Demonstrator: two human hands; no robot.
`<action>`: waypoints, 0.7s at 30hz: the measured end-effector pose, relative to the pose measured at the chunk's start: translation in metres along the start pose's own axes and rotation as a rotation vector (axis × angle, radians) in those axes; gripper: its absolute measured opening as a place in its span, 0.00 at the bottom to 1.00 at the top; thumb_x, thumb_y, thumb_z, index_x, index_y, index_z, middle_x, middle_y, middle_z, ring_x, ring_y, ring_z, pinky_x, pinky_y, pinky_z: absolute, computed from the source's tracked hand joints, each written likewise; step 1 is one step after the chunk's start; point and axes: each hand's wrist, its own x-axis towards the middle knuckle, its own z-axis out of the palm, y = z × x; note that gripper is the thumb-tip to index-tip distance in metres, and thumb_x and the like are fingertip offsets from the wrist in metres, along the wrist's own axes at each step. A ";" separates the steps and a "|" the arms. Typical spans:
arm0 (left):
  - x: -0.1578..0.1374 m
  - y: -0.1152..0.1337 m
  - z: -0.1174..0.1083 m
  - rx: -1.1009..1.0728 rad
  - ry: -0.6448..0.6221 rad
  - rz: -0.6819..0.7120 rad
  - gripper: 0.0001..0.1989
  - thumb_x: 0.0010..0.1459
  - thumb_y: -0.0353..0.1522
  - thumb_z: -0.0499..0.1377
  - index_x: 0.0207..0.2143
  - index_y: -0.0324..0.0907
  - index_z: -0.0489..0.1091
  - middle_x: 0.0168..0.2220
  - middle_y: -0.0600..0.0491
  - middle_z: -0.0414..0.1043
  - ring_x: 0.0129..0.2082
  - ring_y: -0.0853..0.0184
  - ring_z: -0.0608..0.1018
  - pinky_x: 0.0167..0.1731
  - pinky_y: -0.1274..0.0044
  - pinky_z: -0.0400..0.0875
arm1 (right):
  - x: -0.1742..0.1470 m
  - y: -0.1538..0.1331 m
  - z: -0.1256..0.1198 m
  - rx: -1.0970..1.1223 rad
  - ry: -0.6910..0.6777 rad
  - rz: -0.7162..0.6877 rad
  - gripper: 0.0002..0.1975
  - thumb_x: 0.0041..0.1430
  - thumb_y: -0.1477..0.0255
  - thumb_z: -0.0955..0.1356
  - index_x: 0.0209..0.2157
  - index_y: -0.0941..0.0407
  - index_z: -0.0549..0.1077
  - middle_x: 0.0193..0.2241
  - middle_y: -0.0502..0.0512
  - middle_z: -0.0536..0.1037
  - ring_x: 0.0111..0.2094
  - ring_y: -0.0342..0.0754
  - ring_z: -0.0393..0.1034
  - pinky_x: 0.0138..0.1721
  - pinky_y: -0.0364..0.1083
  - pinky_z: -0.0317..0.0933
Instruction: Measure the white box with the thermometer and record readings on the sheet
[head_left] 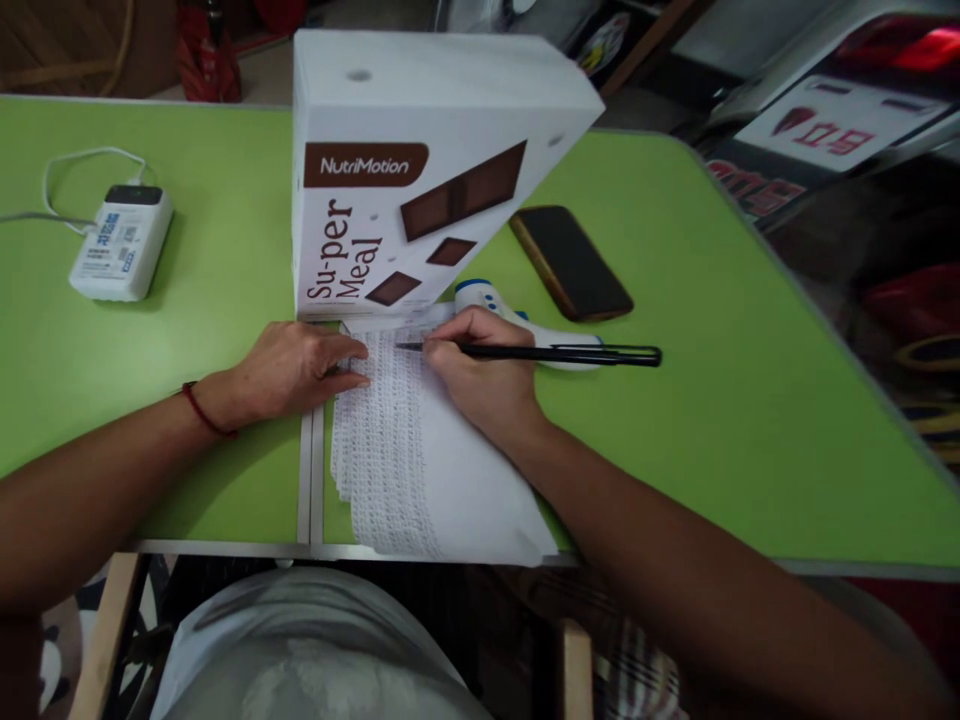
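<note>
My right hand (487, 375) grips a slim black pen (562, 353), its tip resting on a sheet of paper (472, 500). Rows of dense handwriting fill the left part of the paper, while its lower right part is blank. Other sheets seem to lie beneath it. At the upper left edge of the paper rests my left hand (296, 375), holding nothing, with a gap between thumb and fingers. Just beyond both hands stands a white box (352, 230) printed "NutriMotion Su-per Meal". Part of a white and blue device (480, 294) shows behind my right hand.
A phone (574, 262) in a brown case lies right of the box. On the left, a white power-bank-like device (124, 245) has cables attached. These things are on a green folding table (690, 440) with a seam left of the paper. A white vehicle (847, 110) stands beyond it.
</note>
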 end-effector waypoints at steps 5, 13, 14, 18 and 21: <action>0.001 0.002 -0.003 0.028 -0.033 0.001 0.11 0.58 0.37 0.62 0.41 0.40 0.74 0.32 0.53 0.77 0.30 0.66 0.79 0.26 0.79 0.67 | 0.001 0.003 0.002 0.052 0.034 -0.036 0.06 0.44 0.77 0.63 0.18 0.54 0.63 0.15 0.45 0.63 0.18 0.41 0.57 0.21 0.43 0.53; 0.000 0.002 -0.003 0.037 -0.045 -0.001 0.11 0.58 0.38 0.62 0.40 0.41 0.74 0.32 0.53 0.77 0.30 0.66 0.79 0.27 0.79 0.67 | 0.001 0.004 0.006 0.106 0.063 -0.033 0.05 0.41 0.77 0.64 0.16 0.55 0.65 0.14 0.45 0.63 0.17 0.39 0.54 0.20 0.41 0.49; 0.000 0.001 -0.003 0.034 -0.045 -0.002 0.11 0.58 0.38 0.62 0.41 0.41 0.74 0.33 0.53 0.77 0.31 0.66 0.79 0.27 0.79 0.67 | 0.001 0.003 0.006 0.101 0.066 -0.035 0.05 0.41 0.77 0.64 0.16 0.55 0.65 0.14 0.44 0.63 0.17 0.39 0.54 0.20 0.41 0.50; 0.000 0.002 -0.003 0.031 -0.045 -0.005 0.12 0.59 0.38 0.61 0.41 0.41 0.74 0.33 0.53 0.78 0.31 0.65 0.79 0.27 0.79 0.67 | 0.001 0.001 0.006 0.106 0.061 -0.025 0.05 0.40 0.76 0.64 0.16 0.55 0.65 0.13 0.44 0.63 0.17 0.39 0.55 0.19 0.42 0.50; 0.000 0.002 -0.003 0.034 -0.043 -0.003 0.12 0.58 0.38 0.61 0.41 0.41 0.74 0.33 0.53 0.77 0.31 0.65 0.79 0.27 0.79 0.67 | 0.000 0.002 0.006 0.121 0.060 -0.023 0.04 0.40 0.74 0.64 0.16 0.55 0.65 0.13 0.45 0.64 0.17 0.40 0.55 0.19 0.42 0.50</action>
